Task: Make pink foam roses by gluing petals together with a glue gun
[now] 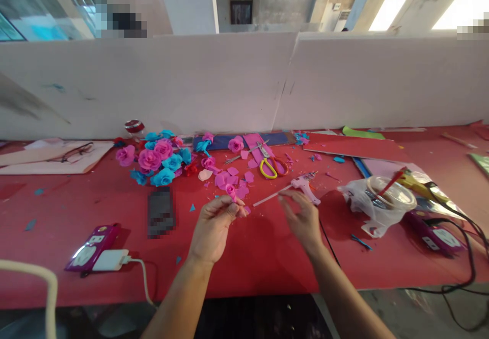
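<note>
Between the thumb and fingers of my left hand [216,227] is a small pink paper flower [230,191], rolled tight and held upright. My right hand [301,219] hovers to its right, fingers apart and bent, holding nothing. Just beyond it lies a pale pink glue gun [305,187], a long glue stick [269,197] sticking out of its back toward my left hand. Loose pink paper petals [225,180] are scattered behind the flower. Scissors [268,167] with yellow and red handles rest farther back, partly on pink paper.
Pink and blue paper flowers [151,159] cluster at the back left, behind a dark phone [161,211]. A purple power strip [93,247] holds a white charger. At right stand a lidded plastic tub [393,193] in a bag and another power strip [435,234] with black cables.
</note>
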`<action>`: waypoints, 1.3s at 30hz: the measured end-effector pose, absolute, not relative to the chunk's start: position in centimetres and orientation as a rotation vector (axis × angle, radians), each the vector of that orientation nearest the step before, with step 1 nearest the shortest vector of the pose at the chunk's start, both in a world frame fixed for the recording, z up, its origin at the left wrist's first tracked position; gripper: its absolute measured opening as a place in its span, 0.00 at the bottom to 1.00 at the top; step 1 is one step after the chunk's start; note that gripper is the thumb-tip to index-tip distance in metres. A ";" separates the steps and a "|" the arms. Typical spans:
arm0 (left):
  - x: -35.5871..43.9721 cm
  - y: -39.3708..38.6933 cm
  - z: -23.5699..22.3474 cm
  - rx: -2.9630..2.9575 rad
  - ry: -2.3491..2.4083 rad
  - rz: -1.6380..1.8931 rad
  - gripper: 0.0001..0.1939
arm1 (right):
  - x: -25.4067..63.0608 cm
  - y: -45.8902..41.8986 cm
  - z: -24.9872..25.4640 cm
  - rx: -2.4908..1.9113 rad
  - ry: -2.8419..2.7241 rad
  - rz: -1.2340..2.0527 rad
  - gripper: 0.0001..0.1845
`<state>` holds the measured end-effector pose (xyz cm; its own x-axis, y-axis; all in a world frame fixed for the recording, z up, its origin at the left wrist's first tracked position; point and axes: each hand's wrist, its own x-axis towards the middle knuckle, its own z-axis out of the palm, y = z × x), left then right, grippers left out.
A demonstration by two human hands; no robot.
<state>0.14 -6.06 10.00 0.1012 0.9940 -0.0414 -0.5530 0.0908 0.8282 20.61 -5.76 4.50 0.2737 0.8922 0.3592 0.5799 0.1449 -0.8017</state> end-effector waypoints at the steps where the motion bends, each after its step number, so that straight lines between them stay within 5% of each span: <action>1: 0.1 -6.0 10.4 0.762 0.752 1.310 0.03 | 22.4 -5.0 3.9 -1.704 -1.505 0.238 0.14; 4: 0.1 -5.7 11.5 0.839 0.835 1.247 0.03 | 26.6 -2.7 2.1 -2.271 -1.519 0.017 0.21; 8: 0.0 -5.2 11.7 0.909 0.973 1.158 0.06 | 29.0 -0.8 0.5 -2.471 -1.617 0.007 0.25; 18: -1.4 -4.2 7.0 0.731 1.177 1.146 0.10 | 31.5 -0.1 1.3 -2.172 -1.521 0.231 0.14; 26: -0.1 -4.5 5.7 1.405 1.569 1.433 0.06 | 26.2 -6.0 6.0 -1.182 -0.745 0.952 0.15; 39: 0.5 -4.0 6.8 0.951 1.369 1.266 0.09 | 20.8 -10.9 7.8 -1.175 -0.977 1.308 0.17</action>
<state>0.48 -3.98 6.82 -0.1899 0.9695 -0.1549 -0.0791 0.1422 0.9867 20.78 -10.88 7.83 0.0603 0.9929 -0.1029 -0.1836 -0.0903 -0.9788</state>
